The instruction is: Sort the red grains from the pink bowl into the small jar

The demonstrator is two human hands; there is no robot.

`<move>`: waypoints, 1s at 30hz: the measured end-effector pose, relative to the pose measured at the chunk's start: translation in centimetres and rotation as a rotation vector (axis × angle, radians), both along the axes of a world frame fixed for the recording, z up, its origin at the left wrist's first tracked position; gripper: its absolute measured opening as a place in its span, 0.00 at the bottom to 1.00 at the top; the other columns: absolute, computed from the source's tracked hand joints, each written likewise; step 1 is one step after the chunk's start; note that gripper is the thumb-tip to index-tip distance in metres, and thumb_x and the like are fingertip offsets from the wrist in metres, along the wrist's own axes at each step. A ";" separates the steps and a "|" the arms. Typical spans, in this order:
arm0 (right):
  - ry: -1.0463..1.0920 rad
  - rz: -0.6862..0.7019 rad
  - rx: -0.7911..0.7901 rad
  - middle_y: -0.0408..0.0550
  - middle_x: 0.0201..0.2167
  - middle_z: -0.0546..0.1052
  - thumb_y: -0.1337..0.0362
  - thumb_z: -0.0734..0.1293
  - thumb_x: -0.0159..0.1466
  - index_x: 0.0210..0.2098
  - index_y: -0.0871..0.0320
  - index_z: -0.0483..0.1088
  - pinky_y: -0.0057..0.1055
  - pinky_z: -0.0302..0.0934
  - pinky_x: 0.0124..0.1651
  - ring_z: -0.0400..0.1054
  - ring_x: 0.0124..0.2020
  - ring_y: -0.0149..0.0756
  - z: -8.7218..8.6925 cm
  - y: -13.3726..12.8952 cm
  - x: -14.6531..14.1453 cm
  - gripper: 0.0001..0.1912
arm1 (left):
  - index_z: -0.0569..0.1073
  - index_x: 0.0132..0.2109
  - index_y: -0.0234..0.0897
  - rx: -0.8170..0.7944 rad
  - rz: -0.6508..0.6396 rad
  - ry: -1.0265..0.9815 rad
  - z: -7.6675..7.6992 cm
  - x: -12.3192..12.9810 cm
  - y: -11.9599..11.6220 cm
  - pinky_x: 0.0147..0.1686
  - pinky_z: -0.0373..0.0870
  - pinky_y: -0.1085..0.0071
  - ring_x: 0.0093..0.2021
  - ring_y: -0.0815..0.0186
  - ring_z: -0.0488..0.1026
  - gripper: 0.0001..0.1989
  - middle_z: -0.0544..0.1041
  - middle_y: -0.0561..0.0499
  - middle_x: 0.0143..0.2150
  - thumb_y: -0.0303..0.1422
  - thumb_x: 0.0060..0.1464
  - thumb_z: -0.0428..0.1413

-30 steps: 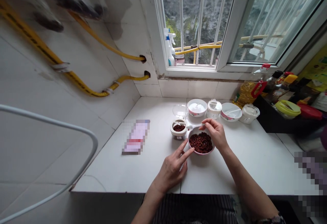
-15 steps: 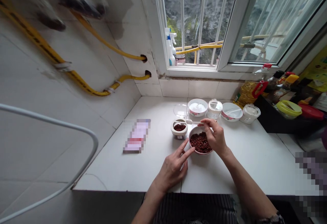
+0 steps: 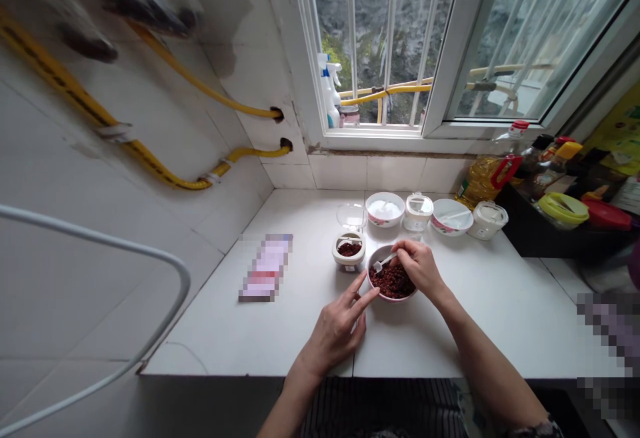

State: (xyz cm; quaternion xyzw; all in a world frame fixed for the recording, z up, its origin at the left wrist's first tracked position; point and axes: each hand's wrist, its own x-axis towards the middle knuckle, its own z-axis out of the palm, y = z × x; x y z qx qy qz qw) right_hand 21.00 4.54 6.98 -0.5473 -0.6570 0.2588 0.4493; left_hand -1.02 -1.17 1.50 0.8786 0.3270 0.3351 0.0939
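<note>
A white bowl [image 3: 393, 298] of dark red dried bits stands on the white counter. My right hand [image 3: 419, 267] pinches a small white spoon [image 3: 384, 263], whose head is inside the bowl, over the bits. With fingers spread, my left hand [image 3: 339, 327] rests two fingertips against the bowl's left side. Just left of the bowl sits a small square jar [image 3: 349, 261] without its lid, partly filled with the same dark red bits. Behind that jar lies a clear round lid [image 3: 351, 215].
Along the back stand a bowl of white powder [image 3: 385, 210], a lidded jar [image 3: 418, 212], a bowl with a white spoon [image 3: 452, 217] and another jar [image 3: 490, 220]. An oil bottle [image 3: 483, 178] and condiments are at the right. A blurred pink item [image 3: 267, 268] lies left.
My right hand has lowered the spoon from above the jar and bowl, so its head is now inside the bowl. My left hand has stayed at the bowl's side.
</note>
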 end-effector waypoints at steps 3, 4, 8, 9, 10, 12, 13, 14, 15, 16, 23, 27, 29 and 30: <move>0.090 -0.033 -0.041 0.42 0.19 0.78 0.65 0.60 0.58 0.28 0.54 0.71 0.32 0.65 0.35 0.73 0.23 0.37 0.3 0.0 0.3 0.08 | 0.56 0.70 0.44 -0.005 0.000 -0.008 0.0 0.0 0.0 0.47 0.78 0.66 0.54 0.59 0.77 0.35 0.58 0.38 0.71 0.20 0.58 0.48; 0.100 -0.041 -0.041 0.42 0.19 0.78 0.65 0.60 0.58 0.28 0.55 0.71 0.32 0.65 0.35 0.73 0.24 0.37 0.4 0.0 0.5 0.08 | 0.56 0.70 0.44 -0.006 0.000 -0.009 0.1 0.0 -0.1 0.47 0.78 0.66 0.53 0.60 0.77 0.35 0.57 0.38 0.72 0.19 0.58 0.48; 0.086 -0.051 -0.032 0.42 0.19 0.78 0.64 0.60 0.58 0.28 0.55 0.71 0.32 0.65 0.35 0.73 0.24 0.37 0.6 0.0 0.7 0.09 | 0.56 0.70 0.43 -0.003 0.000 -0.009 0.0 0.0 0.0 0.48 0.78 0.66 0.54 0.60 0.77 0.35 0.57 0.38 0.72 0.19 0.58 0.48; 0.064 -0.055 -0.024 0.42 0.18 0.78 0.64 0.60 0.58 0.28 0.55 0.71 0.32 0.65 0.35 0.72 0.23 0.37 0.5 0.0 0.8 0.09 | 0.56 0.70 0.43 -0.001 0.000 -0.008 0.0 0.0 0.0 0.48 0.78 0.67 0.54 0.60 0.77 0.35 0.57 0.38 0.72 0.20 0.58 0.48; 0.036 -0.059 -0.013 0.42 0.18 0.77 0.65 0.59 0.58 0.27 0.54 0.71 0.33 0.65 0.37 0.72 0.23 0.37 0.5 0.1 0.8 0.09 | 0.57 0.70 0.43 0.001 0.001 -0.008 0.0 0.0 0.0 0.48 0.78 0.67 0.54 0.60 0.77 0.35 0.57 0.38 0.72 0.20 0.58 0.48; -0.029 -0.064 0.015 0.40 0.17 0.77 0.66 0.59 0.58 0.26 0.54 0.71 0.35 0.64 0.41 0.71 0.23 0.36 0.4 0.1 0.8 0.09 | 0.56 0.70 0.43 0.005 0.002 -0.006 0.0 0.0 0.0 0.48 0.78 0.67 0.54 0.60 0.77 0.35 0.58 0.38 0.71 0.20 0.58 0.48; -0.063 -0.062 0.030 0.40 0.17 0.76 0.67 0.59 0.58 0.26 0.53 0.71 0.36 0.64 0.44 0.71 0.23 0.36 0.3 0.1 0.8 0.10 | 0.56 0.70 0.43 0.006 0.002 -0.005 0.0 0.0 0.0 0.48 0.78 0.67 0.54 0.60 0.77 0.35 0.58 0.38 0.71 0.20 0.58 0.48; -0.096 -0.058 0.045 0.40 0.16 0.76 0.67 0.59 0.58 0.26 0.53 0.70 0.37 0.63 0.46 0.70 0.23 0.37 0.2 0.1 0.8 0.10 | 0.56 0.71 0.43 0.007 0.002 -0.004 0.0 0.0 0.0 0.48 0.78 0.67 0.54 0.60 0.77 0.35 0.58 0.38 0.71 0.20 0.58 0.48; -0.127 -0.054 0.059 0.40 0.16 0.76 0.68 0.59 0.58 0.25 0.53 0.70 0.38 0.62 0.49 0.70 0.24 0.37 0.1 0.1 0.8 0.10 | 0.56 0.71 0.43 0.007 0.001 -0.003 0.0 0.0 0.0 0.47 0.78 0.67 0.54 0.60 0.77 0.35 0.58 0.38 0.71 0.20 0.58 0.48; -0.153 -0.050 0.074 0.40 0.16 0.75 0.68 0.59 0.58 0.25 0.53 0.71 0.39 0.61 0.50 0.70 0.25 0.38 0.1 0.2 0.8 0.11 | 0.56 0.71 0.43 0.008 0.000 -0.002 0.0 0.0 0.0 0.47 0.78 0.67 0.54 0.59 0.77 0.35 0.58 0.38 0.71 0.20 0.58 0.48; -0.143 0.007 0.087 0.40 0.17 0.75 0.68 0.59 0.58 0.25 0.52 0.71 0.38 0.61 0.49 0.71 0.27 0.39 0.2 0.1 0.9 0.11 | 0.55 0.71 0.44 0.004 0.003 0.001 0.1 0.0 0.0 0.48 0.78 0.67 0.55 0.60 0.76 0.36 0.58 0.39 0.72 0.20 0.58 0.47; -0.072 0.020 0.032 0.40 0.16 0.75 0.67 0.59 0.57 0.24 0.52 0.70 0.36 0.63 0.46 0.70 0.24 0.37 0.5 0.0 0.6 0.10 | 0.55 0.71 0.43 0.018 -0.001 -0.004 0.1 0.0 0.0 0.48 0.78 0.67 0.54 0.60 0.77 0.35 0.58 0.38 0.71 0.20 0.58 0.47; 0.007 0.034 -0.028 0.40 0.16 0.75 0.66 0.59 0.56 0.25 0.53 0.70 0.34 0.64 0.41 0.69 0.23 0.36 0.6 -0.1 0.5 0.09 | 0.56 0.71 0.43 0.020 -0.001 -0.004 0.1 0.0 0.0 0.47 0.78 0.67 0.53 0.60 0.77 0.35 0.58 0.38 0.71 0.20 0.58 0.47; 0.056 0.036 -0.063 0.40 0.16 0.75 0.65 0.59 0.56 0.25 0.53 0.70 0.33 0.64 0.38 0.69 0.22 0.35 0.6 -0.1 0.5 0.09 | 0.56 0.71 0.43 0.020 0.001 -0.004 0.1 0.0 0.0 0.47 0.78 0.67 0.53 0.60 0.77 0.35 0.58 0.38 0.71 0.20 0.58 0.47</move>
